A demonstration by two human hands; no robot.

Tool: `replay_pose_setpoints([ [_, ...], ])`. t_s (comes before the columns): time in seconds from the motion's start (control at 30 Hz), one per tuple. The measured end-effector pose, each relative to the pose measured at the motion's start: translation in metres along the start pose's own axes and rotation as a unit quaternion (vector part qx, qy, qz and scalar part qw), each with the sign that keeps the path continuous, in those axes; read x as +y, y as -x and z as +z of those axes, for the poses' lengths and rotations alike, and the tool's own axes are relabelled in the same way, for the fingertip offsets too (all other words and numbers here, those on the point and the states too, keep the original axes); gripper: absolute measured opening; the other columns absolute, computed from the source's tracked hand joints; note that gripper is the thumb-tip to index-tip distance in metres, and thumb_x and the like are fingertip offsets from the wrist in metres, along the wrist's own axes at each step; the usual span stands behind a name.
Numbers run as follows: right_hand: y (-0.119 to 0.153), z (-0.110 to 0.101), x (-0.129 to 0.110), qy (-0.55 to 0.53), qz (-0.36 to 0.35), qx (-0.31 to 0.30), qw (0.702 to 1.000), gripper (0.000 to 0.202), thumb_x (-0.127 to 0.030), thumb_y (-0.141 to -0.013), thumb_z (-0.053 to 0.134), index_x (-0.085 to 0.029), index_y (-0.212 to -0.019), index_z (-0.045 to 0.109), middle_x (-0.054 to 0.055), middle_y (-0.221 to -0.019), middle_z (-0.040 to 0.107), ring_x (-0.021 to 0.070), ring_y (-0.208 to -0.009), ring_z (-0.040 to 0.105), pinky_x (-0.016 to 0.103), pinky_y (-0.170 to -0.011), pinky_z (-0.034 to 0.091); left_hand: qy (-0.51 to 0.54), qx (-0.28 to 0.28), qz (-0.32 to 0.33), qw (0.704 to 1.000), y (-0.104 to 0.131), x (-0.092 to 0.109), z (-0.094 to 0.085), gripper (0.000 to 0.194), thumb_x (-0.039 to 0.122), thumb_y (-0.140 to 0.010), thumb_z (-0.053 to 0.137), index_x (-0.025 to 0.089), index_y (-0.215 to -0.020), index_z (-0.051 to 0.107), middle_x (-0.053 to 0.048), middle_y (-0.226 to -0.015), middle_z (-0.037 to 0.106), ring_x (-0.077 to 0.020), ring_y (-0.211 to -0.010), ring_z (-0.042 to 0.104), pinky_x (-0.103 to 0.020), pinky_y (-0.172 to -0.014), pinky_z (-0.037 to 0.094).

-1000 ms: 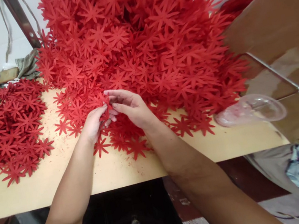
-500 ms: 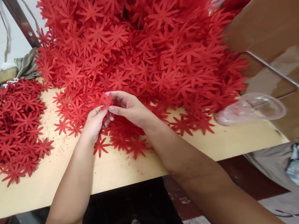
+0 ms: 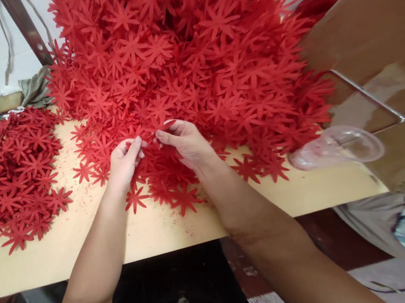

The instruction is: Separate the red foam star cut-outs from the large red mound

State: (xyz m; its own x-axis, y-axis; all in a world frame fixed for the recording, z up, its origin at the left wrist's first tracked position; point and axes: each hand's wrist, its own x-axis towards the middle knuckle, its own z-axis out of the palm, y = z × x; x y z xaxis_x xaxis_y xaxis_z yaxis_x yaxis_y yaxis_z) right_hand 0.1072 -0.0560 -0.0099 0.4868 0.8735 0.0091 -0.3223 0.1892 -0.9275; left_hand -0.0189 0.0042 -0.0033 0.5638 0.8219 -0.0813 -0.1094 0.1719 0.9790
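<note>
The tabletop (image 3: 42, 263) bears a red-flower heap (image 3: 189, 78) beyond the hands (image 3: 123, 157) (image 3: 191, 145), a smaller heap (image 3: 14, 171) to their left, a clear container (image 3: 312, 152) to their right.

A person's right hand (image 3: 188, 141) pinches a red piece (image 3: 170, 124) beside the left hand (image 3: 124, 158), before a tall heap of red flower-shaped cutouts (image 3: 194, 59) on a pale tabletop (image 3: 155, 240), with a smaller pile (image 3: 14, 174) at left.

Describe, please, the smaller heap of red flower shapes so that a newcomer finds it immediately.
On the pale table, find the large heap of red flower shapes. The smaller heap lies to its left, much lower, with a speckled strip of table between their front parts.
</note>
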Motion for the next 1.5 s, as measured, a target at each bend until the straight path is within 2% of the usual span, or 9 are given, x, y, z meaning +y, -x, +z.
replay_pose_setpoints([
  [0.1, 0.000, 0.001, -0.001, 0.011, -0.009, 0.004, 1.000, 0.044, -0.049, -0.039, 0.083, -0.018, -0.059, 0.058, -0.006, -0.052, 0.056, 0.0049, -0.048, 0.046, 0.021, -0.052, 0.040, 0.001, 0.002, 0.029, 1.000, 0.001, 0.001, 0.000, 0.022, 0.037, -0.076, 0.062, 0.015, -0.069, 0.062, 0.005, -0.051, 0.048, -0.0021, -0.044, 0.037, -0.017, -0.044, 0.028],
  [0.3, 0.001, 0.002, 0.002, 0.100, -0.051, -0.007, 0.994, 0.051, -0.063, -0.055, 0.069, -0.017, -0.048, 0.049, -0.007, -0.043, 0.042, 0.0031, -0.044, 0.034, 0.021, -0.046, 0.028, 0.012, 0.005, 0.068, 0.998, 0.005, 0.004, 0.002, 0.017, 0.033, -0.072, 0.067, 0.018, -0.078, 0.066, 0.005, -0.057, 0.052, -0.0035, -0.050, 0.043, -0.017, -0.049, 0.033],
  [0.53, 0.007, 0.008, 0.002, 0.138, -0.055, -0.047, 0.988, 0.054, -0.067, -0.056, 0.065, -0.017, -0.049, 0.045, -0.006, -0.048, 0.043, 0.0039, -0.049, 0.036, 0.021, -0.049, 0.031, -0.010, -0.009, 0.076, 0.997, 0.006, 0.003, 0.005, 0.019, 0.025, -0.063, 0.074, 0.017, -0.078, 0.066, 0.003, -0.073, 0.063, -0.0060, -0.067, 0.056, -0.019, -0.070, 0.045],
  [0.73, 0.008, 0.012, 0.002, 0.059, -0.023, -0.076, 0.995, 0.043, -0.053, -0.049, 0.077, -0.019, -0.063, 0.056, -0.007, -0.056, 0.050, 0.0050, -0.055, 0.043, 0.022, -0.062, 0.042, 0.014, 0.069, 0.062, 0.996, 0.000, -0.003, 0.003, 0.011, 0.023, -0.066, 0.069, 0.016, -0.067, 0.060, 0.007, -0.057, 0.053, -0.0026, -0.052, 0.045, -0.015, -0.057, 0.040],
  [1.0, 0.007, 0.012, 0.005, 0.072, -0.040, -0.064, 0.995, 0.035, -0.044, -0.050, 0.079, -0.019, -0.061, 0.056, -0.005, -0.063, 0.055, 0.0070, -0.062, 0.049, 0.023, -0.067, 0.045, 0.052, 0.119, 0.034, 0.991, 0.003, -0.004, 0.010, 0.009, 0.019, -0.072, 0.061, 0.017, -0.065, 0.055, 0.007, -0.058, 0.050, -0.0034, -0.054, 0.043, -0.016, -0.062, 0.040],
  [1.13, 0.005, 0.008, 0.006, 0.020, 0.008, -0.063, 0.998, 0.040, -0.049, -0.052, 0.076, -0.020, -0.067, 0.055, -0.006, -0.061, 0.054, 0.0066, -0.057, 0.050, 0.022, -0.058, 0.046, -0.053, 0.109, 0.124, 0.985, 0.000, -0.007, 0.005, 0.008, 0.024, -0.073, 0.062, 0.018, -0.070, 0.060, 0.003, -0.069, 0.055, -0.0068, -0.065, 0.049, -0.019, -0.070, 0.041],
  [1.27, 0.003, 0.004, 0.004, 0.017, 0.033, -0.067, 0.997, 0.041, -0.052, -0.054, 0.075, -0.020, -0.066, 0.052, -0.007, -0.056, 0.050, 0.0048, -0.051, 0.045, 0.019, -0.051, 0.043, -0.240, 0.076, 0.256, 0.933, 0.001, -0.006, -0.002, 0.008, 0.022, -0.075, 0.059, 0.020, -0.078, 0.067, -0.001, -0.078, 0.058, -0.0116, -0.079, 0.053, -0.022, -0.079, 0.041],
  [1.37, 0.001, 0.003, 0.004, 0.022, 0.035, -0.047, 0.998, 0.043, -0.047, -0.048, 0.080, -0.019, -0.067, 0.052, -0.008, -0.056, 0.051, 0.0044, -0.050, 0.045, 0.019, -0.049, 0.040, -0.288, 0.065, 0.283, 0.913, 0.004, -0.005, -0.002, 0.013, 0.020, -0.076, 0.058, 0.021, -0.085, 0.067, -0.002, -0.082, 0.058, -0.0127, -0.080, 0.053, -0.024, -0.079, 0.042],
  [1.5, -0.002, 0.001, 0.005, 0.015, 0.024, -0.024, 0.999, 0.042, -0.042, -0.045, 0.082, -0.018, -0.068, 0.055, -0.007, -0.062, 0.057, 0.0044, -0.055, 0.049, 0.019, -0.056, 0.041, -0.290, 0.058, 0.270, 0.916, 0.006, -0.005, 0.000, 0.017, 0.024, -0.077, 0.058, 0.022, -0.091, 0.067, -0.003, -0.083, 0.057, -0.0133, -0.080, 0.052, -0.024, -0.079, 0.042],
])
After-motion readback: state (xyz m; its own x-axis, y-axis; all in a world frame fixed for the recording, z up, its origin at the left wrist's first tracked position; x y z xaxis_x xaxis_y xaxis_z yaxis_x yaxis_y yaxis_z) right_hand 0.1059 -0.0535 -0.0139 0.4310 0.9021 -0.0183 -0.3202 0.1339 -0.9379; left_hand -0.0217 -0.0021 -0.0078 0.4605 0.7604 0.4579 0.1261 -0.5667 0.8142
